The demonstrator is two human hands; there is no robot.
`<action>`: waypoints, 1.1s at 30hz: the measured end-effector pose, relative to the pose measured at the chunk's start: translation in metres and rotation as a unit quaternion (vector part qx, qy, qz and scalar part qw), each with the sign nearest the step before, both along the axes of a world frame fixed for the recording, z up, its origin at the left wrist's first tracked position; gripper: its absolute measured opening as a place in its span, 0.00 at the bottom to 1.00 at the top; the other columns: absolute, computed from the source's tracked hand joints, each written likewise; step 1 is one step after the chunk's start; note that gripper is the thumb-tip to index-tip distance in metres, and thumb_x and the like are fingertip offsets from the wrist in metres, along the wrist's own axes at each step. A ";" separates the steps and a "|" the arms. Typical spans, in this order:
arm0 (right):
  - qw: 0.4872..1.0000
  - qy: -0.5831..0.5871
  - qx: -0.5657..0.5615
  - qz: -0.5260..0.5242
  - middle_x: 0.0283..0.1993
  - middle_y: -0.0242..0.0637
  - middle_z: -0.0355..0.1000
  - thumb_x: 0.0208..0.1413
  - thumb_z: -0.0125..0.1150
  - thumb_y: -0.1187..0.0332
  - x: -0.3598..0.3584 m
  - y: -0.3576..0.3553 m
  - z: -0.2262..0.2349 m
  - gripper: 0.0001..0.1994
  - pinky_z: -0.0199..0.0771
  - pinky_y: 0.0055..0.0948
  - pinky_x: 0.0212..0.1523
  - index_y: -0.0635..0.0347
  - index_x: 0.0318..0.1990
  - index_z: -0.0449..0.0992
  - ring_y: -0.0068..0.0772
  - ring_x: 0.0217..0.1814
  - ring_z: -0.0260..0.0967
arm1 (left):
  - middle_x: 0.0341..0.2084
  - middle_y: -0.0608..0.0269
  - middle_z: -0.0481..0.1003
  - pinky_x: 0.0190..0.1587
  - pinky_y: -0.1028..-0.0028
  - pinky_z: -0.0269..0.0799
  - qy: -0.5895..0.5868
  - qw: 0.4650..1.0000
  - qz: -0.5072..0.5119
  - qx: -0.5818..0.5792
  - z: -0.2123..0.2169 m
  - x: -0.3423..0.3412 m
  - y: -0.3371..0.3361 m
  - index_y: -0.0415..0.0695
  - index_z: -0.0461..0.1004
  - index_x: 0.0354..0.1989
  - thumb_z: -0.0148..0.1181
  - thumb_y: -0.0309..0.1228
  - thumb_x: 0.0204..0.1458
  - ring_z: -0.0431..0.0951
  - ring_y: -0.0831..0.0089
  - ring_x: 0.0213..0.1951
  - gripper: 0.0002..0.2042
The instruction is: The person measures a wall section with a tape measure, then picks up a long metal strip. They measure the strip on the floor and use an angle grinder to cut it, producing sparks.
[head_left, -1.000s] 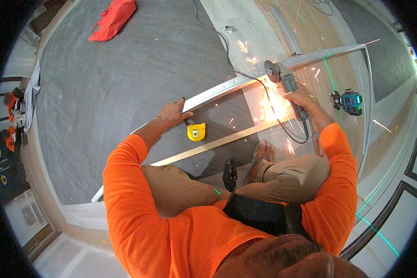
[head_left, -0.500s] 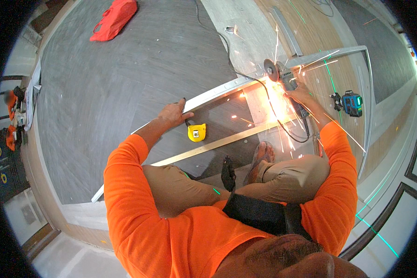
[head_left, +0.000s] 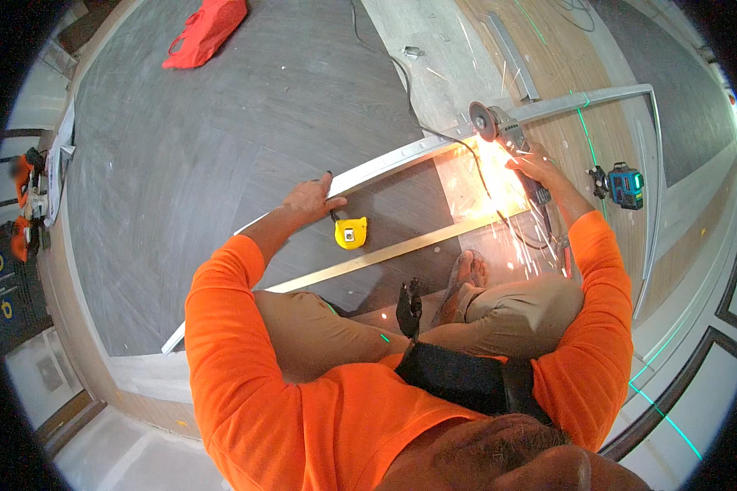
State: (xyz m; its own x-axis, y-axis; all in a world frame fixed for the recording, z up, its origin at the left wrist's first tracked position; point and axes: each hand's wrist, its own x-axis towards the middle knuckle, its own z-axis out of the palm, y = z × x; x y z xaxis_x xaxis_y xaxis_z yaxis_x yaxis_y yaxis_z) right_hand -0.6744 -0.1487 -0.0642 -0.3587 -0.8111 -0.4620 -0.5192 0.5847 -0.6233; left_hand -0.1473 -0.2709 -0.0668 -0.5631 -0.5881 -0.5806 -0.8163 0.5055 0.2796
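My right hand [head_left: 534,164] is wrapped round an angle grinder [head_left: 511,137], its disc against a long pale metal profile [head_left: 405,154]. Bright sparks [head_left: 506,192] spray from the contact toward my foot and partly hide the tool's body. Farther left along the same profile, my left hand [head_left: 313,199] grips it with the thumb on the near side. A yellow tape measure [head_left: 351,234] lies on the floor just below that hand. Nearer my legs, a second, yellowish strip [head_left: 377,255] runs roughly alongside the profile.
The grinder's black cable [head_left: 407,86] trails over the floor and across the profile. A blue laser level [head_left: 626,186] stands at right inside a bent metal frame [head_left: 652,155]. A short grey channel piece [head_left: 512,57] and a red bag [head_left: 207,33] lie farther off. My sandalled foot [head_left: 465,274] is near the sparks.
The spark spray has narrowed and now falls mostly downward toward my foot, with fewer streaks to the right. Both hands keep nearly the same places.
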 end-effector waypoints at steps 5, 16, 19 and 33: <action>0.999 0.040 0.013 0.012 0.37 0.40 0.78 0.37 0.74 0.66 0.014 -0.004 0.014 0.25 0.75 0.33 0.38 0.67 0.46 0.77 0.35 0.35 0.75 | 0.42 0.42 0.78 0.46 0.53 0.76 -0.025 1.000 0.003 -0.003 0.004 0.001 0.003 0.39 0.63 0.57 0.52 0.60 0.59 0.80 0.47 0.46 0.34; 0.999 0.020 0.022 -0.019 0.41 0.43 0.78 0.37 0.75 0.63 0.011 -0.007 0.039 0.30 0.76 0.35 0.44 0.66 0.51 0.75 0.38 0.40 0.76 | 0.48 0.40 0.74 0.53 0.52 0.74 0.019 0.999 0.033 -0.037 0.005 0.000 0.014 0.46 0.59 0.66 0.55 0.54 0.60 0.76 0.45 0.50 0.33; 0.999 0.037 -0.010 -0.037 0.41 0.43 0.78 0.37 0.75 0.63 0.005 -0.002 0.040 0.32 0.76 0.35 0.44 0.67 0.53 0.73 0.37 0.40 0.76 | 0.50 0.39 0.71 0.55 0.53 0.73 0.050 0.995 0.016 -0.080 0.002 0.008 0.007 0.47 0.58 0.68 0.57 0.51 0.59 0.75 0.46 0.51 0.33; 0.996 0.042 0.047 -0.063 0.47 0.48 0.76 0.36 0.76 0.63 0.008 0.025 0.020 0.40 0.75 0.36 0.50 0.71 0.60 0.67 0.40 0.46 0.76 | 0.49 0.46 0.74 0.54 0.57 0.73 -0.061 0.992 -0.045 -0.101 0.009 -0.007 -0.002 0.43 0.67 0.56 0.63 0.47 0.56 0.76 0.51 0.50 0.27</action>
